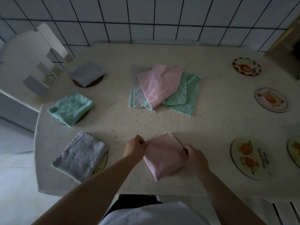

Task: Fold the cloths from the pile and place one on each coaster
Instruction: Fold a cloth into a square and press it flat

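A folded pink cloth (164,157) lies near the table's front edge. My left hand (135,146) pinches its left corner and my right hand (195,157) grips its right side. The pile of unfolded cloths (164,88), pink over grey and green, sits mid-table. On the left, three coasters each carry a folded cloth: a grey cloth (87,73) at the back, a green cloth (70,107) in the middle, a grey cloth (80,156) nearest me. On the right lie bare coasters: a far coaster (246,67), a middle coaster (270,99), a near coaster (248,159), and one cut off at the frame edge (294,151).
The table (123,125) has a pale patterned cover. A white chair (27,62) stands at the back left against a tiled wall. A wooden frame (284,38) is at the back right.
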